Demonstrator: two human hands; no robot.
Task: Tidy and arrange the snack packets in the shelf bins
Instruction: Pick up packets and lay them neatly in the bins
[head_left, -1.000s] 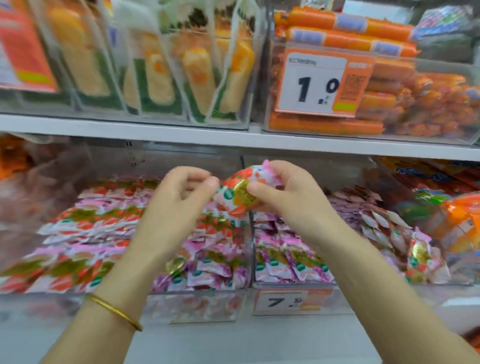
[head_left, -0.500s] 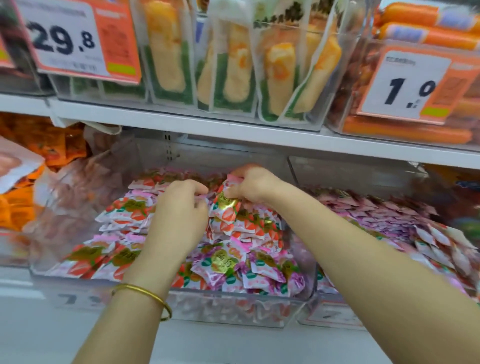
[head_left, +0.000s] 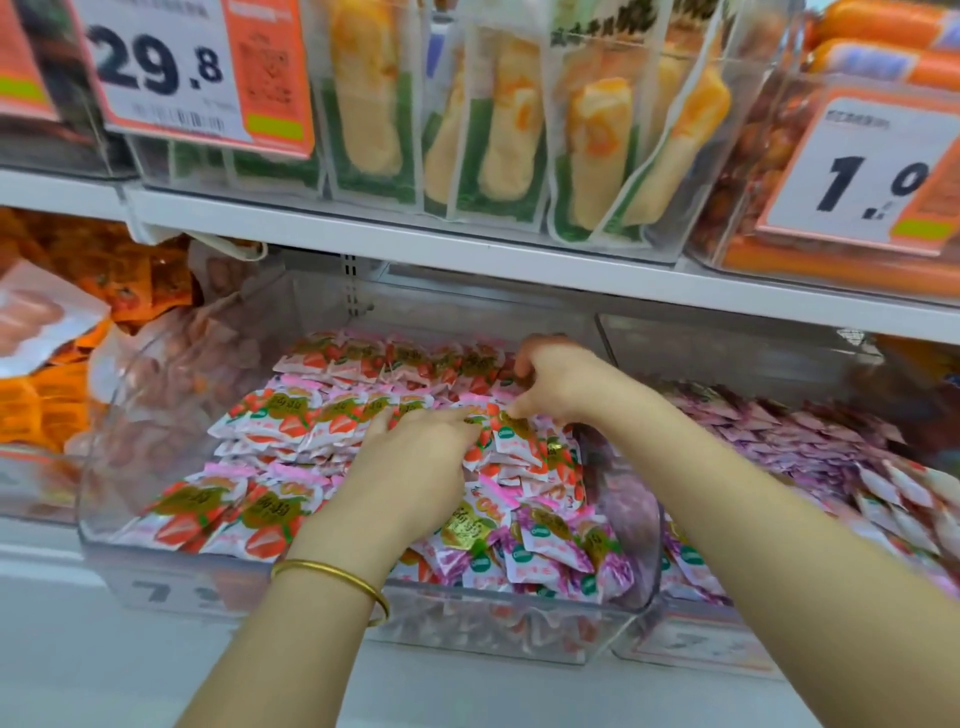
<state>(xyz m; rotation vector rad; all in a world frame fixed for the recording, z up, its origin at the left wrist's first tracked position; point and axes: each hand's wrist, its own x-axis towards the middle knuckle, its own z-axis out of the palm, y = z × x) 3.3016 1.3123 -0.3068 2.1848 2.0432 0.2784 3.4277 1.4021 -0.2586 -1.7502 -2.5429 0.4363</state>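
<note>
The strawberry packets (head_left: 291, 421), white and pink with red fruit printed on them, lie in overlapping rows in a clear bin (head_left: 467, 618) on the lower shelf, with a loose heap of purple-printed packets (head_left: 561, 551) in its front right corner. The left hand (head_left: 415, 467) rests on the middle rows, its fingers laid forward and fairly straight over the packets. The right hand (head_left: 563, 387) is just beyond it at the back rows, fingers curled and thumb tip down on a packet; blur hides whether it actually pinches one. A gold bangle (head_left: 332, 574) sits on the left wrist. A neighbouring bin (head_left: 701, 644) to the right holds more purple packets. On the upper shelf (head_left: 415, 239) stand green-and-yellow pouches (head_left: 498, 140) and orange sausages (head_left: 857, 270).
</note>
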